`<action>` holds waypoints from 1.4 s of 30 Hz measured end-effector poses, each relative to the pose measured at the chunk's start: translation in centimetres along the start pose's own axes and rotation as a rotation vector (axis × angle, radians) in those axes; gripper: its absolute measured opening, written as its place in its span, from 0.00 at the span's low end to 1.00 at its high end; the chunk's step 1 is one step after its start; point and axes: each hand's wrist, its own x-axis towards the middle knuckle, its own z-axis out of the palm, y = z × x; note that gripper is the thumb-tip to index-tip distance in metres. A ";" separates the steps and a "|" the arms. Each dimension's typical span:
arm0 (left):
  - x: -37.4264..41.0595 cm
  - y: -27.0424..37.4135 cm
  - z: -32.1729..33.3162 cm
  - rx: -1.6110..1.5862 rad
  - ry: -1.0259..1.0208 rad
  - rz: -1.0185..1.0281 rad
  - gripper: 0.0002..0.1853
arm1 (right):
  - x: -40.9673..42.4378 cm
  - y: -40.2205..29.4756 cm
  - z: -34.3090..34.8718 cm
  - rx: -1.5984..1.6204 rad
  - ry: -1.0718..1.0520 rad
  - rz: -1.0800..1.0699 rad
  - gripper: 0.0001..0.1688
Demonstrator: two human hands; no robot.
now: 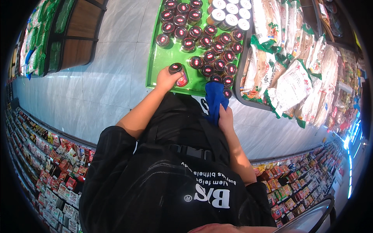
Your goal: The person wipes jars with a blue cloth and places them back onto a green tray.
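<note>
My left hand (166,79) grips a glass jar (182,80) with a black lid and a pinkish label. This jar is by the near left corner of a green display tray (170,57), apart from the other jars. In my right hand (226,118) is a bunched blue cloth (214,99), whose far end reaches over the tray's near edge. The cloth partly hides a black-lidded jar (216,78) beyond it. Several more black-lidded jars (209,56) stand close together on the tray's right side and at its far left. White-lidded jars (228,19) fill the far right.
Right of the tray, a dark-rimmed display holds bagged dried noodles (291,84). A wood-panelled stand (80,32) with green packages is at the far left. Grey tiled floor (107,84) runs between them. Shelves of packets (58,180) line both sides behind me.
</note>
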 end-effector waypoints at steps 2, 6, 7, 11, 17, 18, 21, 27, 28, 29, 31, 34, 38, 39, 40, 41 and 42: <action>0.1 -0.2 -0.1 0.024 0.007 0.001 0.18 | 0.0 -0.1 0.1 -0.016 0.001 -0.012 0.24; 0.1 0.3 0.0 0.025 -0.012 0.010 0.18 | -0.1 -0.1 0.2 -0.032 -0.003 -0.022 0.24; 0.0 0.7 0.0 0.040 -0.019 0.009 0.18 | -0.1 0.0 0.2 -0.027 -0.002 -0.024 0.24; 0.1 0.5 0.2 -0.006 -0.030 0.026 0.16 | -0.1 -0.3 0.3 -0.037 0.002 -0.011 0.24; -0.3 2.4 0.1 0.047 -0.045 0.050 0.14 | 0.3 0.4 0.1 -0.008 0.040 -0.052 0.18; -0.3 2.2 0.1 0.063 -0.042 0.059 0.14 | 0.8 0.2 0.0 -0.025 0.051 -0.062 0.17; -0.2 2.2 0.0 0.029 -0.053 0.095 0.14 | 0.8 -1.4 0.4 0.010 0.027 -0.224 0.15; -1.2 5.1 -0.7 -0.007 -0.256 0.215 0.16 | 2.3 -9.7 5.4 -0.449 -0.132 -0.692 0.18; -1.1 4.8 -1.0 0.036 -0.308 0.263 0.16 | 2.6 -10.8 6.5 -0.575 -0.174 -0.715 0.19; -1.0 4.7 -1.3 0.079 -0.359 0.310 0.17 | 2.7 -11.7 7.8 -0.701 -0.217 -0.736 0.21; -2.6 6.3 -1.7 0.107 -0.404 0.458 0.27 | 2.6 -11.8 10.2 -0.791 -0.165 -0.846 0.25; -2.4 4.1 -2.5 0.388 -0.630 0.512 0.41 | 2.7 -12.7 10.9 -0.824 -0.357 -0.670 0.30; -6.9 7.8 -2.5 0.327 -0.452 0.465 0.31 | 3.9 -10.9 10.8 -0.937 -0.396 -0.399 0.36; -6.9 9.3 -2.5 0.355 -0.526 0.304 0.31 | 4.3 -10.4 10.8 -0.922 -0.375 -0.366 0.37; -6.9 10.3 -2.4 0.382 -0.596 0.140 0.32 | 4.5 -11.2 10.6 -0.893 -0.398 -0.316 0.38; -7.0 10.9 -2.3 0.407 -0.666 -0.025 0.32 | 4.9 -10.9 10.3 -0.845 -0.434 -0.276 0.39; -7.3 11.1 -2.0 0.430 -0.526 0.287 0.31 | 5.3 -10.7 9.9 -0.797 -0.467 -0.238 0.39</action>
